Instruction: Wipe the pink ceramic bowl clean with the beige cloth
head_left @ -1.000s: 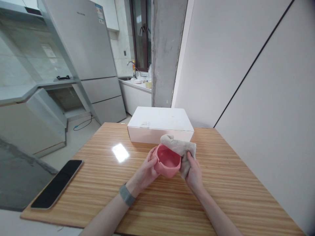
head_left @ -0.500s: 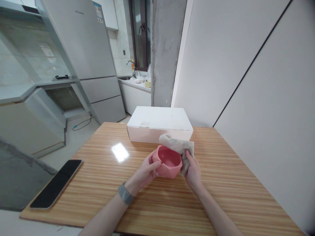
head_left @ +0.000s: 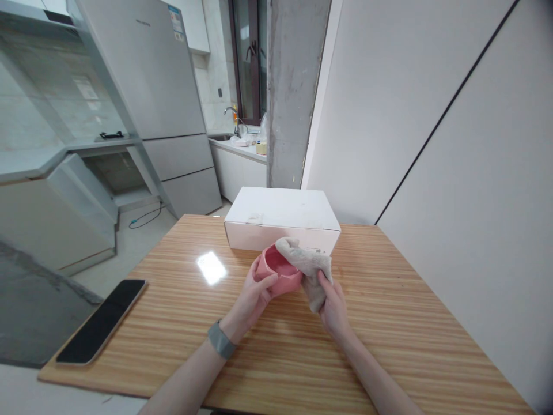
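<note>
A pink faceted bowl is tilted above the wooden table, its opening facing up and toward me. My left hand grips its left side, thumb over the near rim. In my right hand is a light grey cloth, pinched between thumb and fingers. The cloth lies over the bowl's right rim and hangs down along its right side, hiding that part. Most of my right fingers are behind the cloth.
Behind the bowl, a white box sits on the wooden table. A dark-screened phone or tablet lies at the table's left edge. A white wall borders the right side; a fridge stands beyond.
The bowl has shifted slightly left and up, tilting more. My right hand and the cloth have moved left, with the cloth now covering more of the bowl's right rim.
</note>
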Demonstrator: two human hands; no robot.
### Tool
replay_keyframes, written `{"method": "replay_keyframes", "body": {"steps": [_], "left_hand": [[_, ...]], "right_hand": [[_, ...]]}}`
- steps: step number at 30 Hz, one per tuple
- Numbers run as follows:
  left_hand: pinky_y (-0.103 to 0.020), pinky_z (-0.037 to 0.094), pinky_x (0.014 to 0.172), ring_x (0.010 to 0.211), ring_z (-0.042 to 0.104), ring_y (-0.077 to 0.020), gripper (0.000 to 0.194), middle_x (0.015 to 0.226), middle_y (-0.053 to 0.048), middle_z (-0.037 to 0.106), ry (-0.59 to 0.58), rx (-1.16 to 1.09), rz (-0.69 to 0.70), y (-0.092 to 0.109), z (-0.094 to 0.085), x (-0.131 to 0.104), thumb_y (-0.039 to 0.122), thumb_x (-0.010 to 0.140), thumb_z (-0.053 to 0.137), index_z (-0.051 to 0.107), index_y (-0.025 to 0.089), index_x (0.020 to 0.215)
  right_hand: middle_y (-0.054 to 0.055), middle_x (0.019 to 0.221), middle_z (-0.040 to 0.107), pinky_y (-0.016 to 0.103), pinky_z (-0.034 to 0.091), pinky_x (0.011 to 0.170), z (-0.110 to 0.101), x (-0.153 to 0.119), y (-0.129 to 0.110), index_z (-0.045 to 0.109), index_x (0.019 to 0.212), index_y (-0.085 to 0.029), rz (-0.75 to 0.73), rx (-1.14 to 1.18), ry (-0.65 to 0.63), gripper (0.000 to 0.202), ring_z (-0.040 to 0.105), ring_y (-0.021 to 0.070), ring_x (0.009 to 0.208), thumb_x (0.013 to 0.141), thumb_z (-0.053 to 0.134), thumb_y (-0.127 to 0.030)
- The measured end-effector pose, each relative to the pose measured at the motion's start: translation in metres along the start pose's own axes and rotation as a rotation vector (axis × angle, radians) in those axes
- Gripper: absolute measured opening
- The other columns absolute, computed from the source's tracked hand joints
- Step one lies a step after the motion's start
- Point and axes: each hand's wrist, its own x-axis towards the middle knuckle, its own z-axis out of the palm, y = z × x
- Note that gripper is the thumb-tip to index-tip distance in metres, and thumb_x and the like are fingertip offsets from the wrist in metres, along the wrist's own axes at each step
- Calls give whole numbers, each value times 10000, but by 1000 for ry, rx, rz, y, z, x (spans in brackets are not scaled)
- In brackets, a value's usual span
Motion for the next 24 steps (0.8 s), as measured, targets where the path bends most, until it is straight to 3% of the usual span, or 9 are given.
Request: {"method": "replay_keyframes", "body": {"steps": [3,7,9,13,17,20,24], "left_hand": [[-412,437,1017,1234,529,-247,833,1384,-70,528,26,-36,7,1,2,0,102,690,764,367,328,1387],[-391,462,984,1232,531,-262,530,1338,-111,572,-40,-160,-125,3,6,0,377,849,630,484,217,1332],[-343,501,906,1187,561,-247,479,1299,-115,603,-23,-170,-189,2,4,1,452,894,546,533,183,1291],[-298,511,862,1172,564,-199,406,1311,-56,601,47,-153,-176,-2,-2,1,389,907,560,532,250,1287],[-303,487,932,1214,541,-209,405,1339,-62,586,-43,-144,-164,-7,-4,-1,375,903,575,552,235,1282],[-302,485,935,1144,591,-228,399,1224,-93,657,-105,-87,-178,-9,-6,-2,354,846,660,617,173,1199],[-344,487,936,1093,619,-255,437,1122,-91,697,-142,-38,-210,-8,-12,-3,312,742,767,644,174,1139]], "right_hand": [[27,871,779,280,583,725,-2,1,3,759,889,-237,6,-5,12,330,724,213,827,651,809,-460],[19,859,780,264,590,654,-2,3,1,754,868,-234,17,36,112,341,731,200,770,615,828,-451],[21,832,779,264,587,610,-2,4,-2,749,858,-228,28,53,123,342,732,201,737,609,830,-448],[22,768,772,257,570,557,0,3,-5,743,835,-210,31,89,131,326,723,195,659,616,828,-435],[18,770,770,245,559,557,0,4,-8,738,846,-202,22,94,136,334,710,177,642,630,816,-444],[28,778,769,243,553,558,-1,4,-10,733,841,-190,22,78,123,340,707,178,652,651,796,-465],[14,661,737,223,490,436,-4,3,-12,721,814,-194,18,38,113,330,678,170,561,670,780,-485]]}}
